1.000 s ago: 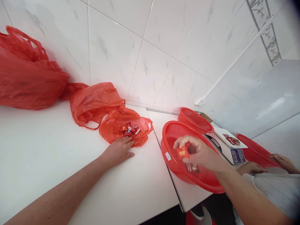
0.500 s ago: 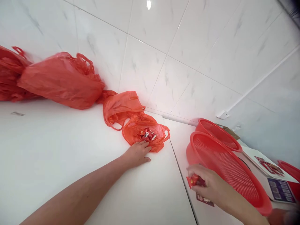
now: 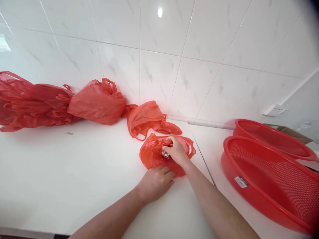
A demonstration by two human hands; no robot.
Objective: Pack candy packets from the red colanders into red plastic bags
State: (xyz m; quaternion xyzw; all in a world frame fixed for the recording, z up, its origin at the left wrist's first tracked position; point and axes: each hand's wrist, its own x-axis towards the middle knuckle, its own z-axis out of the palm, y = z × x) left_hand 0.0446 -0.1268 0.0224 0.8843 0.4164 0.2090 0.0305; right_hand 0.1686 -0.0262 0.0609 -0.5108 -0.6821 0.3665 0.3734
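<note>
A small open red plastic bag (image 3: 152,156) lies on the white table (image 3: 74,172), with wrapped red candies (image 3: 164,153) inside. My right hand (image 3: 175,151) reaches into the bag's mouth, fingers curled around candies. My left hand (image 3: 156,182) rests flat on the table at the bag's near edge, fingers together and pressing on the plastic.
Two red mesh baskets (image 3: 269,172) (image 3: 274,137) stand at the right on a second table. More red plastic bags (image 3: 98,103) (image 3: 30,101) (image 3: 147,118) lie along the tiled wall. A wall socket (image 3: 274,109) is at the right.
My right hand has moved from beside the near basket leftward into the small bag. The view has swung left. My left hand stays at the bag's edge.
</note>
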